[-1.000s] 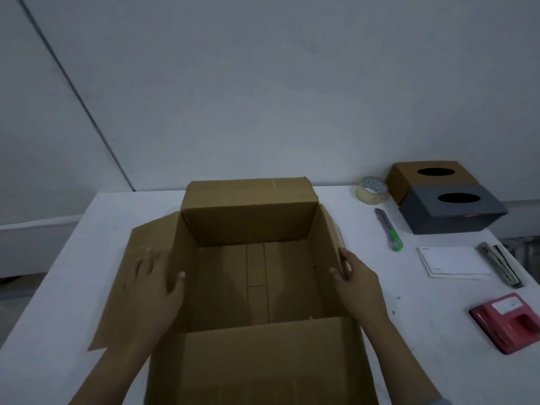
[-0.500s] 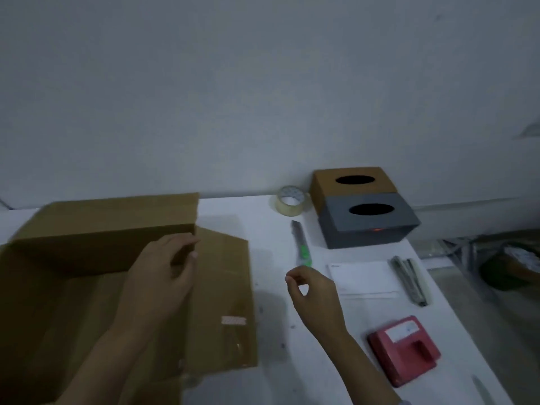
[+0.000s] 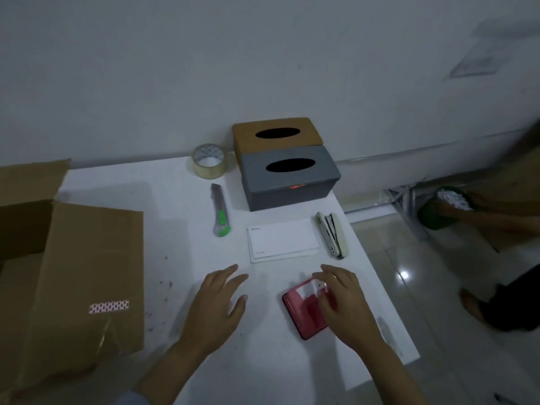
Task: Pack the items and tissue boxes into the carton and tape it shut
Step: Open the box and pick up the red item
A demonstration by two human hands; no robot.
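A: Head view, hands?
B: Right hand (image 3: 340, 299) lies over the red item (image 3: 305, 312) near the table's (image 3: 181, 229) right edge, fingers curled round its top, gripping it. Left hand (image 3: 217, 302) hovers just beside, fingers loosely spread, holding nothing.

A: Carton?
B: Carton (image 3: 73, 273) at far left, flaps open, a patterned tape strip on the near flap.

A: Remaining items?
B: Brown tissue box (image 3: 276, 135) and grey tissue box (image 3: 289, 175) touching at the back; tape roll (image 3: 208, 161) beside them. Utility knife (image 3: 220, 210), white cards (image 3: 282, 239), stapler (image 3: 333, 238) in the middle row.
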